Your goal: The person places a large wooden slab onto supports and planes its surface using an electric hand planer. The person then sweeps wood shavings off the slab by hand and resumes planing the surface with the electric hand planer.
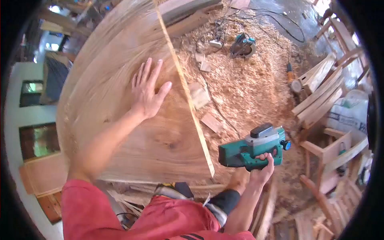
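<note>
Slab: the broad wood slab (116,88) fills the left side of my view, its pale straight edge (186,90) facing the littered floor; what holds it up I cannot tell.
Left hand: I have the left hand (149,94) palm down on the slab near that edge, fingers spread and gripping nothing, probably for steadiness.
Right hand: the right hand (264,166) has its fingers curled snugly round the handle of the planer (254,148), most likely because that loop is made to carry its weight.
Planer: it hangs sideways over the floor, just beside the slab's near corner and not touching it, which leaves the wood's face free.
Cord: a dark cord (218,108) crosses the shavings (256,88) towards the planer; I cannot make out the join. It could snag.
Floor: offcuts (212,122) lie by the edge, with a saw (243,47) farther off and a grinder (294,80) beside stacked planks (320,94).
Far right: a sack (350,114) and a wooden frame (328,151) crowd that side, so room beyond the planer looks limited.
</note>
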`<state>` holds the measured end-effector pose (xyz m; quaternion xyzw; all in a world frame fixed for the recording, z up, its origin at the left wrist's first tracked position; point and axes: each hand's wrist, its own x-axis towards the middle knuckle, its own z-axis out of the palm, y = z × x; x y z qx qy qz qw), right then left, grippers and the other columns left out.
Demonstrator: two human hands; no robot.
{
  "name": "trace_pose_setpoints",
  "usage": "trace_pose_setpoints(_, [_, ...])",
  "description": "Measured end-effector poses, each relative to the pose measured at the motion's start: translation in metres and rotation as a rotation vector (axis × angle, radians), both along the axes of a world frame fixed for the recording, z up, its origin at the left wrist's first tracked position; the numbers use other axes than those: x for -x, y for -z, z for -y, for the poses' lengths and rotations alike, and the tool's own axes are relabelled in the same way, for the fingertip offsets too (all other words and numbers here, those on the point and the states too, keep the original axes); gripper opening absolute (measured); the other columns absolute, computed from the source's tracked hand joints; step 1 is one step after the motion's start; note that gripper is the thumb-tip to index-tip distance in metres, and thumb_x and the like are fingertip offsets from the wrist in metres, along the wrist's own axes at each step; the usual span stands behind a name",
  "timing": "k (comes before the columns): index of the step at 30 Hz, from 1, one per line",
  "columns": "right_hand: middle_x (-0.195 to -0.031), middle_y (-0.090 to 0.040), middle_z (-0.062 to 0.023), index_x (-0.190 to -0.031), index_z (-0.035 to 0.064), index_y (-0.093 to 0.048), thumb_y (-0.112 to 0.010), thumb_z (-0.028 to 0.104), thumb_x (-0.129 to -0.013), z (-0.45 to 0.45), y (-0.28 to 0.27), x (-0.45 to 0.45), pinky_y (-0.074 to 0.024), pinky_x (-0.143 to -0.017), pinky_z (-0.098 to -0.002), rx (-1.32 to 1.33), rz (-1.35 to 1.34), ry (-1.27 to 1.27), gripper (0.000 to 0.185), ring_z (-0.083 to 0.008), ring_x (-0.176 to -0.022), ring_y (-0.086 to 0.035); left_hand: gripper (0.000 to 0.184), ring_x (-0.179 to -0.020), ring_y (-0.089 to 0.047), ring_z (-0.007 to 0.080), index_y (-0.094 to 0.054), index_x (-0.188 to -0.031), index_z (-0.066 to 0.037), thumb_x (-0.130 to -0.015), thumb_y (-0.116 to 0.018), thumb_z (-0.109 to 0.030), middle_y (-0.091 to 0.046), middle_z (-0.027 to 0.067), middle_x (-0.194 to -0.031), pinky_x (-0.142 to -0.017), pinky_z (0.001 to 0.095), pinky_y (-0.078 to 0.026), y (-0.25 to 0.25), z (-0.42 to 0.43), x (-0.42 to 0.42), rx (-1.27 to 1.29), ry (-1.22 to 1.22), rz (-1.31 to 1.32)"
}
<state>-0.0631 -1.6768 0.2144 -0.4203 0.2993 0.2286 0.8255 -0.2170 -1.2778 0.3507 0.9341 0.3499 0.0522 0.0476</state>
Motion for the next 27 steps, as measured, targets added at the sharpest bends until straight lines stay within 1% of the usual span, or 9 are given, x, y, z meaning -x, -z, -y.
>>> trace_pose_setpoints(7, [-0.088,-0.057,-0.0036,-0.128,0.0022,-0.05,-0.065,0.002,-0.088,-0.002,0.172,0.069,-0.0496,-0.062,-0.0311,-0.019,0.078,-0.081,0.042,-0.0149,-0.067,-0.055,0.071,-0.157,-0.012,0.0351,-0.027,-0.161,-0.009,-0.105,-0.041,-0.05,-0.018,0.0185,-0.169,-0.126,0.0433,-0.009,0.0,-0.013,0.001,0.108,0.084,0.032])
trace_pose_setpoints(8, [-0.086,-0.057,-0.0036,-0.127,0.0023,-0.05,-0.064,0.003,-0.088,-0.004,0.178,0.078,-0.0488,-0.062,-0.0304,-0.008,0.061,-0.092,0.041,-0.015,-0.067,-0.055,0.072,-0.158,-0.01,0.0285,-0.022,-0.162,-0.006,-0.106,-0.039,-0.049,-0.015,0.0162,-0.17,-0.126,0.0389,-0.009,-0.002,-0.006,-0.003,0.162,0.039,0.072])
trace_pose_setpoints(11, [-0.082,-0.056,-0.0026,-0.121,0.0035,-0.052,-0.065,0.005,-0.089,0.009,0.224,0.087,-0.0461,-0.061,-0.0289,0.038,0.106,-0.206,0.035,-0.0143,-0.068,-0.055,0.073,-0.153,-0.021,0.0261,-0.021,-0.161,-0.004,-0.107,-0.037,-0.05,-0.024,0.015,-0.165,-0.125,0.0372,-0.016,0.001,-0.01,-0.003,0.495,-0.131,0.178])
trace_pose_setpoints(15, [-0.08,-0.056,-0.0011,-0.11,0.006,-0.056,-0.066,0.008,-0.089,0.004,0.2,0.096,-0.0435,-0.062,-0.0275,0.162,0.16,-0.164,0.023,-0.012,-0.068,-0.053,0.076,-0.147,-0.035,0.0228,-0.02,-0.161,-0.001,-0.108,-0.035,-0.053,-0.036,0.0133,-0.159,-0.123,0.035,-0.025,-0.012,-0.015,-0.009,0.872,-0.428,0.339])
trace_pose_setpoints(16, [-0.08,-0.056,-0.0008,-0.11,0.006,-0.057,-0.067,0.008,-0.089,0.007,0.208,0.096,-0.0431,-0.062,-0.0271,0.179,0.163,-0.199,0.023,-0.0115,-0.069,-0.053,0.072,-0.141,-0.044,0.0207,-0.024,-0.16,-0.007,-0.107,-0.034,-0.053,-0.041,0.0118,-0.156,-0.118,0.0368,-0.037,-0.006,0.009,-0.016,0.63,-0.154,0.168])
trace_pose_setpoints(19, [-0.08,-0.056,-0.0002,-0.109,0.0069,-0.057,-0.069,0.011,-0.089,0.009,0.198,0.091,-0.0418,-0.062,-0.0258,0.229,0.196,-0.226,0.023,-0.0105,-0.069,-0.052,0.065,-0.127,-0.058,0.0205,-0.036,-0.153,-0.009,-0.106,-0.034,-0.055,-0.054,0.0101,-0.142,-0.108,0.0371,-0.048,-0.004,0.013,-0.019,0.653,-0.074,0.196])
trace_pose_setpoints(20, [-0.079,-0.055,-0.0003,-0.106,0.0084,-0.058,-0.069,0.015,-0.09,0.011,0.194,0.09,-0.0405,-0.062,-0.0253,0.286,0.217,-0.262,0.02,-0.0101,-0.069,-0.051,0.058,-0.121,-0.061,0.0216,-0.045,-0.144,-0.011,-0.107,-0.033,-0.054,-0.059,0.0086,-0.134,-0.104,0.0383,-0.051,-0.01,0.02,-0.02,0.749,-0.133,0.152])
trace_pose_setpoints(22, [-0.078,-0.054,0.0001,-0.099,0.0093,-0.059,-0.069,0.021,-0.09,0.021,0.203,0.086,-0.0395,-0.063,-0.0277,0.396,0.251,-0.338,0.018,-0.0103,-0.07,-0.049,0.057,-0.118,-0.063,0.022,-0.048,-0.141,-0.011,-0.107,-0.033,-0.055,-0.061,0.008,-0.13,-0.104,0.0387,-0.051,-0.019,0.022,-0.019,0.982,-0.055,0.141])
trace_pose_setpoints(27, [-0.076,-0.054,0.0013,-0.095,0.0102,-0.059,-0.07,0.025,-0.09,0.028,0.217,0.086,-0.039,-0.065,-0.0285,0.336,0.271,-0.298,0.019,-0.0103,-0.07,-0.049,0.06,-0.115,-0.064,0.0228,-0.051,-0.138,-0.009,-0.105,-0.036,-0.058,-0.063,0.0095,-0.127,-0.103,0.0388,-0.052,-0.028,0.024,-0.017,1.061,-0.023,0.121])
